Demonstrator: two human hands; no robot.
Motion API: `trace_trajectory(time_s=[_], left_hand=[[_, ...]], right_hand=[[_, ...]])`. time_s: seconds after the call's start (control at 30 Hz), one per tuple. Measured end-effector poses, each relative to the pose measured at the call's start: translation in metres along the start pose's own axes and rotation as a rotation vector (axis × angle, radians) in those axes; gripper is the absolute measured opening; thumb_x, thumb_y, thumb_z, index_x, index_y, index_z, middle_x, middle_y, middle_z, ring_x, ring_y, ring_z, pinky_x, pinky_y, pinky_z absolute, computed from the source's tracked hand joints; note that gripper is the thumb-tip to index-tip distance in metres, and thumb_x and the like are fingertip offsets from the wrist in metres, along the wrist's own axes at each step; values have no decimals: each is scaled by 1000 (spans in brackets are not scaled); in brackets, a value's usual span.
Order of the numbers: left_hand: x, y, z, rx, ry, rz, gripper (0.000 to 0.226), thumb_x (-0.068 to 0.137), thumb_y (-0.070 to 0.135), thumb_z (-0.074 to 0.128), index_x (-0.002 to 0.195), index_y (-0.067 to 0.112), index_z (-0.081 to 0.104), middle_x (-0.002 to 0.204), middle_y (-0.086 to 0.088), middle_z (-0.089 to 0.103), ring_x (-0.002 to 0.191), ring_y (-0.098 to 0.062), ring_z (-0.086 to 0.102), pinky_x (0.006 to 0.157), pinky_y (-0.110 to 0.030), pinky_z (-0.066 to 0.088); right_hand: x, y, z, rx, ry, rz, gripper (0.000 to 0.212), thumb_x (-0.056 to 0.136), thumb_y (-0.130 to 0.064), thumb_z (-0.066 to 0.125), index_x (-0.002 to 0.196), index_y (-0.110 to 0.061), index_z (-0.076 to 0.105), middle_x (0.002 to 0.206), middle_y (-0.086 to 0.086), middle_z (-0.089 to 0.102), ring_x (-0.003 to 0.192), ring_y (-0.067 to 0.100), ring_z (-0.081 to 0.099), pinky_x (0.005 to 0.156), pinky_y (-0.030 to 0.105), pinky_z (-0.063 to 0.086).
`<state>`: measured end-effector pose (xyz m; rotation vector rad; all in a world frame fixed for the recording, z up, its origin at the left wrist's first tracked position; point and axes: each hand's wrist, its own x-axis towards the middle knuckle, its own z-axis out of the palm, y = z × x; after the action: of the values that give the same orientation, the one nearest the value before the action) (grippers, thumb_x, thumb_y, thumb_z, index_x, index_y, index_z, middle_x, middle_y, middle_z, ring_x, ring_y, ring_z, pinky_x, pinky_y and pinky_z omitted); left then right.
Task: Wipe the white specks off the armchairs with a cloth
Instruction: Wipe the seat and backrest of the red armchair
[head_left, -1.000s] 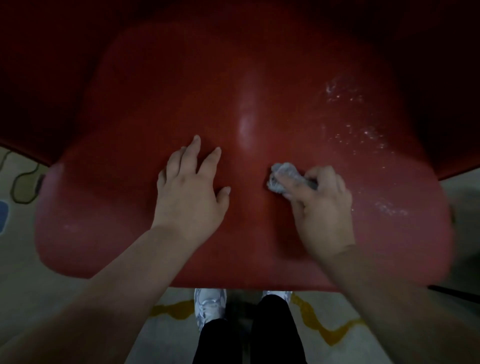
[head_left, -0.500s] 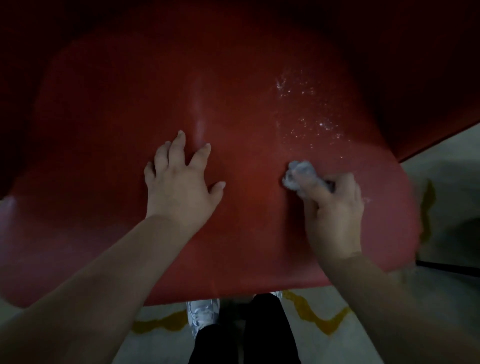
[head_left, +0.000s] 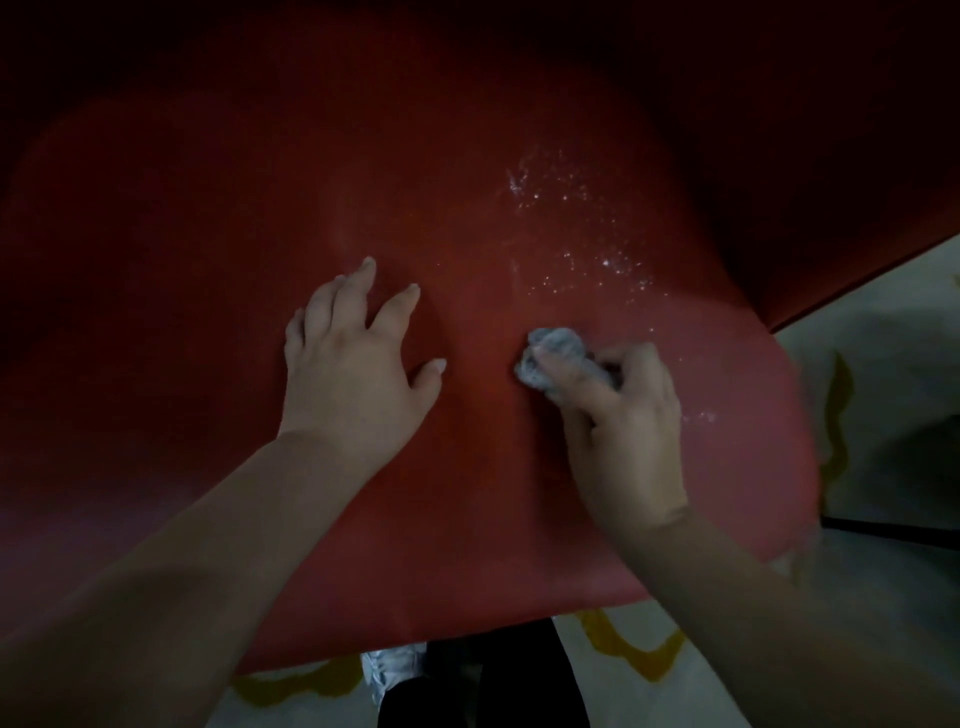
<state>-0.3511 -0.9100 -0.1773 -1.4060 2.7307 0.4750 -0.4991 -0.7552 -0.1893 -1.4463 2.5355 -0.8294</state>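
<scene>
A red armchair (head_left: 208, 270) with a smooth moulded seat fills most of the head view. White specks (head_left: 587, 244) are scattered over its upper right part, and a few more lie near its right edge. My right hand (head_left: 623, 415) grips a crumpled grey-white cloth (head_left: 550, 353) and presses it on the seat just below the specks. My left hand (head_left: 353, 358) rests flat on the seat to the left of the cloth, fingers spread, holding nothing.
Pale floor with yellow wavy markings (head_left: 628, 644) shows below and to the right of the chair. My white shoe (head_left: 395, 670) and dark trouser legs stand under the front edge. A thin dark line, perhaps a cable (head_left: 893, 530), lies on the floor at right.
The view has swung left, so the chair sits further left in frame. My right hand with the cloth has shifted slightly right across the seat, toward the specks. The left hand stays planted.
</scene>
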Motion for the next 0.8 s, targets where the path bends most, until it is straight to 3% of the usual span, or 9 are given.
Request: trace_trajectory(time_s=[0.1, 0.2, 0.27, 0.4, 0.5, 0.63, 0.8], left_hand=[[8, 4, 2, 5, 24, 14, 68, 83, 56, 55, 144, 27, 41, 155, -9, 25, 142, -30, 21, 114, -56, 20], [21, 4, 2, 17, 52, -9, 69, 82, 59, 52, 143, 27, 43, 154, -11, 29, 141, -31, 24, 114, -57, 22], [29, 3, 0, 18, 55, -27, 70, 81, 59, 52, 143, 26, 43, 154, -11, 29, 140, -31, 24, 113, -57, 22], [43, 3, -4, 20, 50, -62, 73, 81, 59, 54, 143, 25, 42, 154, -11, 29, 141, -32, 22, 113, -58, 21], [53, 7, -6, 12, 47, -63, 74, 81, 59, 56, 144, 25, 40, 154, -11, 29, 141, -32, 22, 113, -58, 20], [69, 12, -8, 15, 59, -60, 74, 81, 60, 56, 144, 24, 41, 153, -11, 30, 141, -31, 23, 114, -57, 20], [92, 14, -13, -4, 55, -61, 75, 81, 61, 54, 145, 26, 38, 155, -9, 27, 142, -29, 19, 116, -54, 17]], right_hand=[[48, 0, 6, -8, -80, -93, 32, 87, -14, 66, 115, -30, 70, 97, 13, 54, 86, 31, 52, 74, 48, 48], [103, 21, 7, -70, -12, 10, 31, 87, -20, 63, 116, -32, 68, 104, 14, 54, 94, 35, 51, 81, 48, 46], [98, 25, 7, -91, 39, 102, 33, 88, -20, 62, 118, -33, 67, 105, 14, 53, 94, 35, 51, 81, 48, 46], [49, 3, 9, -6, -7, 22, 36, 85, -11, 69, 113, -33, 69, 99, 12, 54, 87, 31, 52, 73, 48, 48], [87, 2, 15, 34, -101, -47, 36, 85, -14, 68, 115, -34, 68, 100, 10, 53, 90, 29, 52, 76, 50, 48], [158, 15, 22, 1, -67, -5, 36, 86, -19, 66, 116, -38, 66, 103, 7, 53, 96, 27, 50, 84, 47, 45], [118, 15, 17, 14, -12, 38, 36, 86, -14, 64, 116, -33, 68, 102, 12, 54, 90, 31, 53, 77, 51, 48]])
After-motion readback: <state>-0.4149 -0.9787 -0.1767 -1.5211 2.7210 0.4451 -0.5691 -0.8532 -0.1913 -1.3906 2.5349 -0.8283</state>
